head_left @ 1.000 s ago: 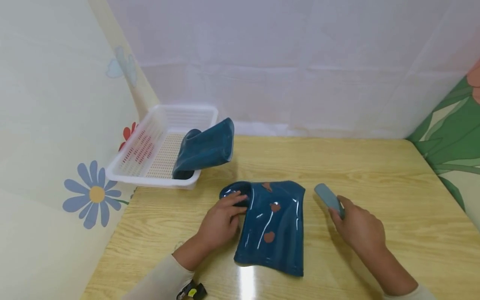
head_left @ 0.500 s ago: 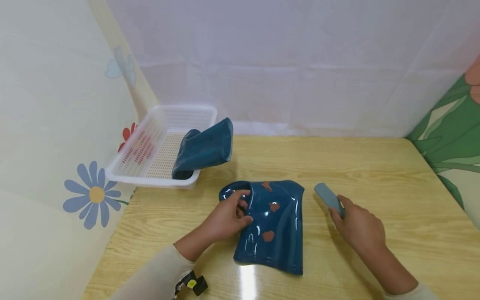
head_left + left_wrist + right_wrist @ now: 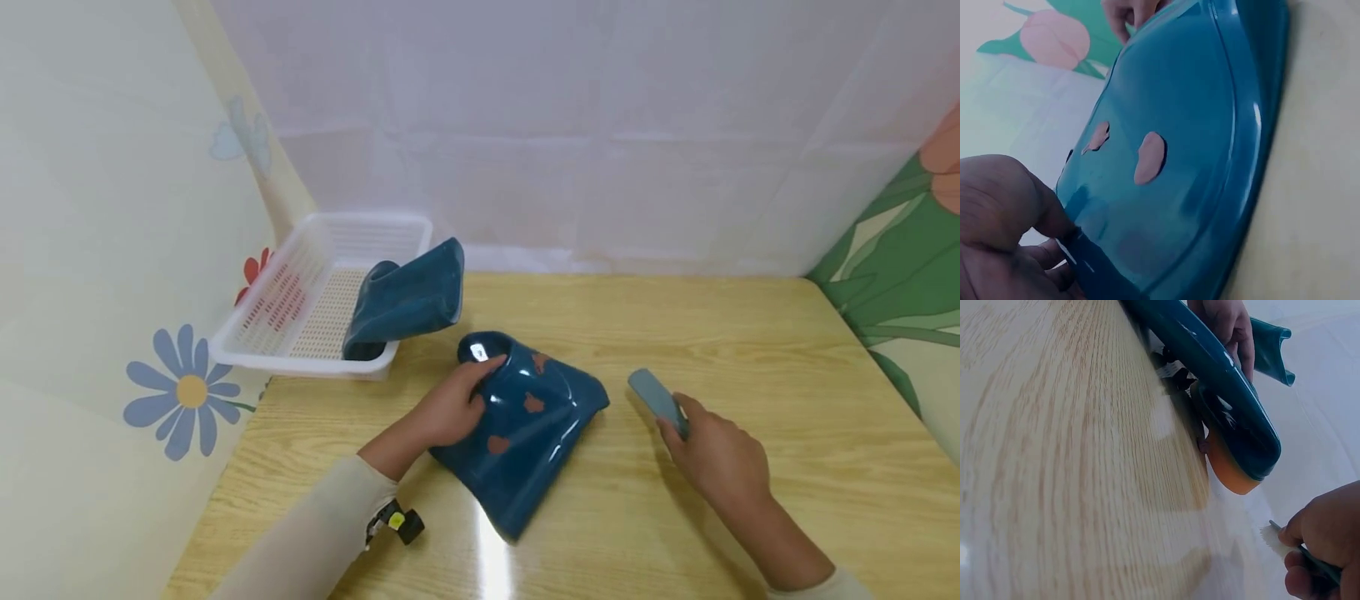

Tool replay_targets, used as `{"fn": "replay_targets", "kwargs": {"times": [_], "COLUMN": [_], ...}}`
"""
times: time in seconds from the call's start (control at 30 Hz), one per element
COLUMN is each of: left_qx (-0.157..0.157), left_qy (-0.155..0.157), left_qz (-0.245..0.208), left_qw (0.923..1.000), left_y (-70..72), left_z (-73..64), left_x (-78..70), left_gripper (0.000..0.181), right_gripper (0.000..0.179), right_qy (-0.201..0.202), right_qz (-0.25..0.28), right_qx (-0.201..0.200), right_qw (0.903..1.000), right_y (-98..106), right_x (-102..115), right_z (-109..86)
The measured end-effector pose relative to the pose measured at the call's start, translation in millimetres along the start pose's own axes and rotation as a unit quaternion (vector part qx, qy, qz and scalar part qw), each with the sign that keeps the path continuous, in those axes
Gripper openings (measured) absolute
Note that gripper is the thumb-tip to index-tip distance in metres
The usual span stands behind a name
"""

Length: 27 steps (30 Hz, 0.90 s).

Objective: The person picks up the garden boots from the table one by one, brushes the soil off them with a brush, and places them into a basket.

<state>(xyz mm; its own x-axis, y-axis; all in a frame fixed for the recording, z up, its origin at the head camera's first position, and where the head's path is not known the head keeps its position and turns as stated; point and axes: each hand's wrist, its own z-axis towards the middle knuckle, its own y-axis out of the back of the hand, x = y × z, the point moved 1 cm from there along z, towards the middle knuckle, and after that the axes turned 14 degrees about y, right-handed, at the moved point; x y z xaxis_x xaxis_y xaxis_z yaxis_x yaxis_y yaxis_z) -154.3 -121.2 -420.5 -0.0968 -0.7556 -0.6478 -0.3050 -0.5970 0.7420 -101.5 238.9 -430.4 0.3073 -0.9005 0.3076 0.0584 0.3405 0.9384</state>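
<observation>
A glossy dark teal rubber boot (image 3: 536,446) with several brown patches lies on its side on the table, turned at a slant. My left hand (image 3: 453,404) grips it near the ankle bend; in the left wrist view the thumb and fingers pinch a fold of the boot (image 3: 1179,81). On the right, my right hand (image 3: 723,454) holds a grey-blue brush (image 3: 654,396) by its handle, apart from the boot. The right wrist view shows the brush's pale bristles (image 3: 1277,540) and the boot's orange-brown sole (image 3: 1232,472).
A white plastic basket (image 3: 262,360) stands at the back left of the wooden table (image 3: 712,333). Inside it leans a second teal boot (image 3: 412,296), its shaft jutting over the right rim. Walls with printed flowers border the table.
My left hand has taken hold of the boot and turned it clockwise, so its shaft opening has swung to the left. My right hand with the brush has stayed nearly still.
</observation>
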Motion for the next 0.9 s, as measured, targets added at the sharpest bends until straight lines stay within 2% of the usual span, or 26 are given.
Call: {"fn": "replay_targets", "kwargs": {"times": [0.17, 0.23, 0.33, 0.4, 0.43, 0.5, 0.57, 0.63, 0.7, 0.8, 0.9], "left_qx": [-0.024, -0.048, -0.110, -0.145, -0.152, -0.139, -0.094, -0.036, 0.003, 0.022, 0.009], "left_qy": [0.006, 0.013, 0.015, 0.000, -0.016, -0.054, -0.082, -0.092, -0.089, -0.085, -0.111], "left_qz": [0.073, 0.108, 0.147, 0.158, 0.156, 0.169, 0.190, 0.218, 0.250, 0.269, 0.272], "left_qw": [0.9971, 0.9929, 0.9829, 0.9767, 0.9758, 0.9742, 0.9738, 0.9709, 0.9641, 0.9592, 0.9560], "left_y": [1.6, 0.6, -0.8, -3.1, -5.4, -12.1, -21.9, -32.6, -42.1, -49.7, -50.2], "left_z": [13.2, 13.3, 4.1, -7.8, -14.6, -28.0, -39.4, -47.3, -51.3, -52.1, -49.5], "left_x": [-1.9, -5.8, -17.5, -29.0, -35.1, -46.7, -54.9, -59.1, -59.8, -56.7, -51.3], "left_gripper": [0.068, 0.065, 0.053, 0.046, 0.045, 0.049, 0.060, 0.073, 0.081, 0.078, 0.067], "right_gripper": [0.054, 0.054, 0.054, 0.054, 0.054, 0.054, 0.053, 0.053, 0.054, 0.055, 0.055], "right_qy": [-0.013, -0.016, -0.013, -0.008, -0.005, -0.001, 0.001, 0.000, -0.001, 0.000, 0.000], "right_qz": [-0.002, -0.001, 0.001, 0.003, 0.003, 0.002, 0.001, 0.002, 0.003, 0.006, 0.005], "right_qx": [0.010, 0.011, 0.007, 0.003, -0.001, -0.008, -0.012, -0.010, -0.005, -0.001, -0.002], "right_qw": [0.9999, 0.9998, 0.9999, 1.0000, 1.0000, 1.0000, 0.9999, 0.9999, 1.0000, 1.0000, 1.0000], "right_y": [-2, -2, -3, -3, -3, -3, -3, -3, -4, -5, -6], "right_x": [0, 0, 1, 1, 1, 2, 2, 3, 3, 3, 3], "right_z": [0.3, 0.2, 0.3, 0.8, 0.9, 1.4, 1.9, 2.3, 2.4, 2.1, 1.6]}}
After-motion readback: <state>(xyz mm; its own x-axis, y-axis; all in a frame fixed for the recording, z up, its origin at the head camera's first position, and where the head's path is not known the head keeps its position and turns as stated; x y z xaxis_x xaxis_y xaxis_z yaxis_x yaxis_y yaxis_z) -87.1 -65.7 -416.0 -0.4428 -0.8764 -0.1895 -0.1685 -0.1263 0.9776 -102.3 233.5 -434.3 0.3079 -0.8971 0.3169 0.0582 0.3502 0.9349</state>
